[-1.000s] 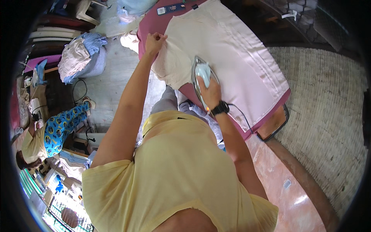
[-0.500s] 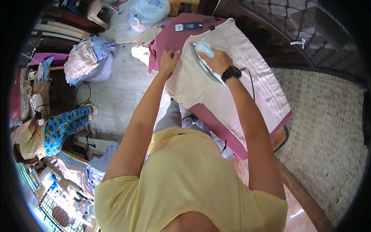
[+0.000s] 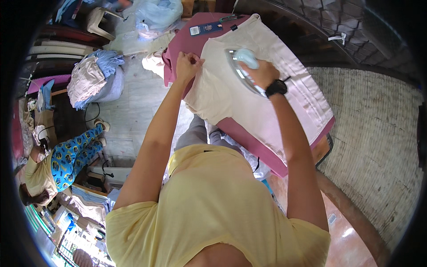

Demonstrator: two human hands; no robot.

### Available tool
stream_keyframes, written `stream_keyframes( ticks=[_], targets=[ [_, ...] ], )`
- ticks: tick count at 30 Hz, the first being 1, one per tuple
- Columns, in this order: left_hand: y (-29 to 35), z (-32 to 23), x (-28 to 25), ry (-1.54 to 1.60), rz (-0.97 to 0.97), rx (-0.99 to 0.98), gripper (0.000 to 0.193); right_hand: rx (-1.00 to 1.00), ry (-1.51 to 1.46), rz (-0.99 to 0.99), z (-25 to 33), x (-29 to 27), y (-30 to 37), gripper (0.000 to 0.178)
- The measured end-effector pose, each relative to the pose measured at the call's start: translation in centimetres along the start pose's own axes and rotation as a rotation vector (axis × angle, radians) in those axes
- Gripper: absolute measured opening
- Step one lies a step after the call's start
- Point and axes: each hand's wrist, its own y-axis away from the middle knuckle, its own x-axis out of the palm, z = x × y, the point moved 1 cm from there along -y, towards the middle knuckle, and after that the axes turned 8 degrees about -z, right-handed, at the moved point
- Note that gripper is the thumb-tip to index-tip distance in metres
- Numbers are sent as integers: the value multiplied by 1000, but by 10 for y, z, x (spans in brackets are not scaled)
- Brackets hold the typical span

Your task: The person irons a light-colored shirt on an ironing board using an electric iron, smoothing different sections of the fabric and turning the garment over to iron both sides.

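A cream button-front shirt (image 3: 262, 116) lies spread over a maroon-covered ironing table (image 3: 183, 40). My right hand (image 3: 263, 73) is closed round the handle of a pale blue and white iron (image 3: 246, 56), whose soleplate rests on the shirt's upper part. The palm hides some of the handle. At the shirt's left edge, my left hand (image 3: 188, 66) has its fingers pinched together on the cloth, near the sleeve. A dark blue hang tag (image 3: 206, 29) and a pair of small thread snips (image 3: 228, 18) lie beyond the shirt on the maroon cover.
Left of the table, a pile of folded clothes (image 3: 95, 80) sits on the tiled floor. A plastic bag (image 3: 159, 14) stands at the back, near a cream stool (image 3: 101, 23). Another person (image 3: 62, 160) stands far left. A dark metal grille (image 3: 320, 24) borders the right.
My right hand has slid the iron slightly to the right across the shirt. My left hand stays pinched at the shirt's left edge. The whole view has shifted a little.
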Motion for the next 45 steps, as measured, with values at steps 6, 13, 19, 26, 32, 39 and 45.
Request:
stream_keyframes(
  ticks=[6,13,19,26,32,39,45],
  targets=[
    [-1,5,2,-55,85,-90,32,77,-31,-66,-50,-14,18,72],
    [-3,14,9,-42,-2,41,36,-27,-70,170,18,0,-35,77],
    [-9,37,9,-32,150,35,48,-100,59,-80,11,40,33,59],
    [-3,22,8,-43,89,156,40,61,239,-17,-204,-26,105,16],
    [-19,64,19,34,177,89,40,438,117,-376,-337,-53,193,48],
    [-17,59,27,65,153,104,40,-204,345,-304,-191,-2,157,11],
    [-34,84,35,242,305,-27,44,65,54,-204,-156,21,165,51]
  ],
)
